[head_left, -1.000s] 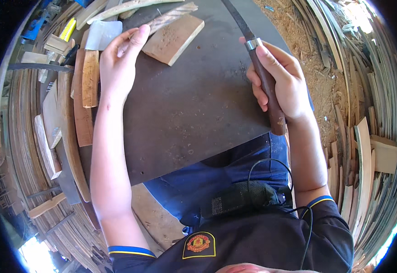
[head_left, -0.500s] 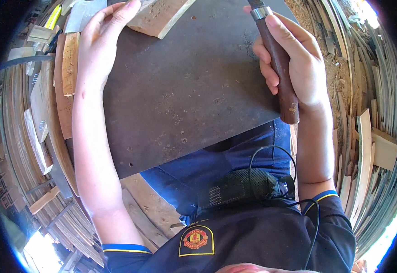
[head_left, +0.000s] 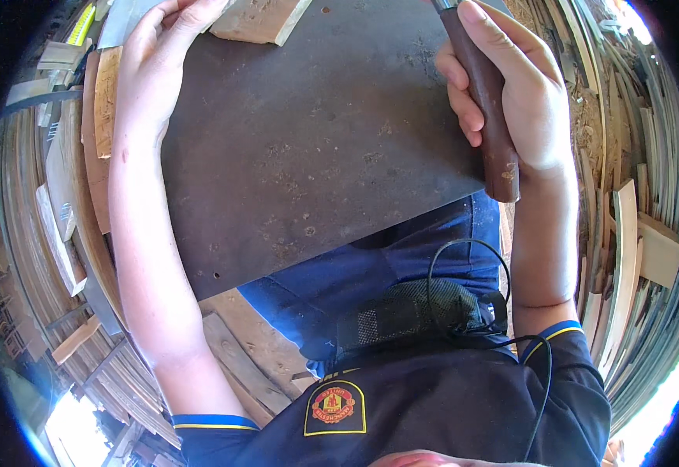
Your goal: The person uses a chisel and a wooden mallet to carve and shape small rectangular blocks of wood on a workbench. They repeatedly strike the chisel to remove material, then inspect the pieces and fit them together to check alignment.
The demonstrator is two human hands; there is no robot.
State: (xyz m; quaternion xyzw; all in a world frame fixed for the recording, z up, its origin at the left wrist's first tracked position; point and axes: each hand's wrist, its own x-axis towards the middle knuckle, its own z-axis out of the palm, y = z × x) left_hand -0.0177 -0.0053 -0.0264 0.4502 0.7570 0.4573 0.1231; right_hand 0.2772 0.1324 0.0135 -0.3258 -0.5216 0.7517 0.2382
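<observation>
My right hand [head_left: 515,89] is wrapped round the dark brown wooden handle [head_left: 489,101] of a hand tool, its thumb lying along the top near a shiny metal collar. Beyond the collar the tool runs out of the picture, so its working end is hidden. At the upper left my left hand [head_left: 160,43] has bent fingers and thumb drawn together beside a pale wood block [head_left: 258,22]. Its fingertips pass the top edge, and what they grip cannot be made out. The block lies on a dark, scuffed flat board [head_left: 300,148] in front of me.
Wood offcuts [head_left: 106,93] and stacked strips stand along the left, with a yellow object [head_left: 81,25] behind. More long wood strips [head_left: 651,140] line the right side. A thin black cable [head_left: 430,272] loops over a dark pouch [head_left: 409,311] at my waist.
The board and wood block sit slightly higher and further left in the picture. The handle in my right hand has shifted a little right and up; both hands keep their pose.
</observation>
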